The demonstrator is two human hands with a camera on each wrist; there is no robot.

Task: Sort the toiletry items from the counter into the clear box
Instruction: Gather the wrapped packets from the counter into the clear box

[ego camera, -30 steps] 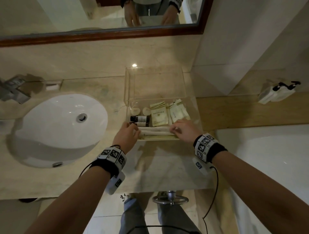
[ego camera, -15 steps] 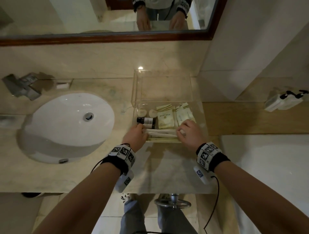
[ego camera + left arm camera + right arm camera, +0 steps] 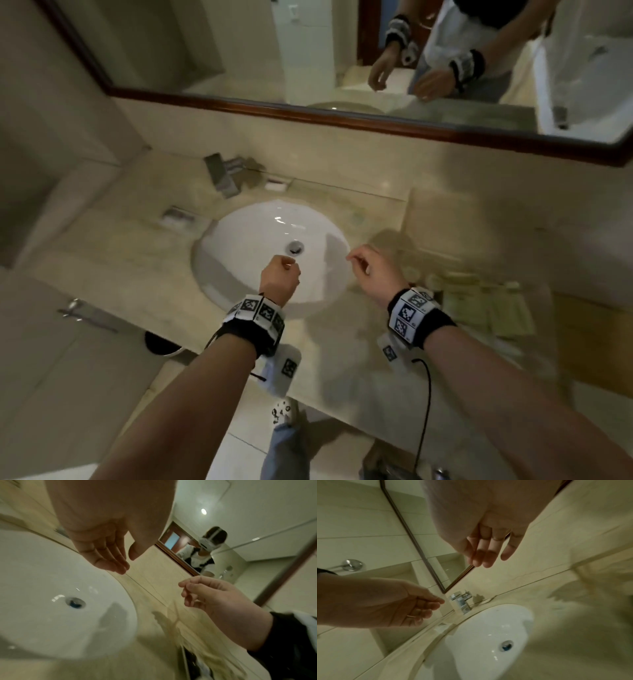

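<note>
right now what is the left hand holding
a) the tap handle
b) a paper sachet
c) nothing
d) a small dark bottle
c: the left hand hangs over the white sink with its fingers loosely extended and nothing between them, as the left wrist view shows; the tap stands apart at the back of the basin, untouched.

No readable text, packets too blurred
</note>
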